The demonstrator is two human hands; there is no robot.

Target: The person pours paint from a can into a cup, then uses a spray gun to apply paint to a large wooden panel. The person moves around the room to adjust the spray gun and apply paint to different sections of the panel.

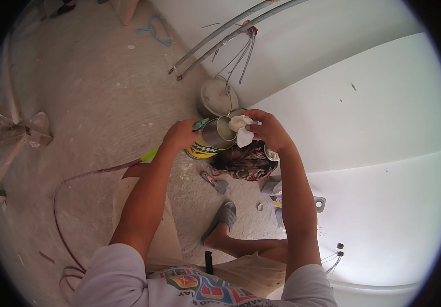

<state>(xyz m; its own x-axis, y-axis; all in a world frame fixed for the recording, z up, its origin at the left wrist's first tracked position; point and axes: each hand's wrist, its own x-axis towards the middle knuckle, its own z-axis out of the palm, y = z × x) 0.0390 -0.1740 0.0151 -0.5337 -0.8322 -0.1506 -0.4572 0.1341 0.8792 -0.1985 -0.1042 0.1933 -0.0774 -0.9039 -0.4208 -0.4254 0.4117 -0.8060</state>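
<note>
My left hand point(181, 134) is closed at the side of a silvery metal cup point(213, 134), which is tilted with its round mouth toward the right. A small green piece point(200, 124) shows at the fingers of that hand. My right hand point(270, 132) pinches a crumpled white cloth or paper point(244, 137) at the cup's rim. Beneath the cup stands a yellow and black paint can point(198, 151). A dark patterned cloth bundle point(243, 165) lies just below my right hand, with a small open tin point(270, 153) beside it.
A lidded bucket point(218, 96) stands by the wall behind the cup. On the floor lie a scraper point(214, 182) and a reddish hose point(56, 204). Grey conduits point(220, 41) and loose wires jut from the wall. A wooden stand point(20, 130) is at far left, boxes point(271, 193) at right.
</note>
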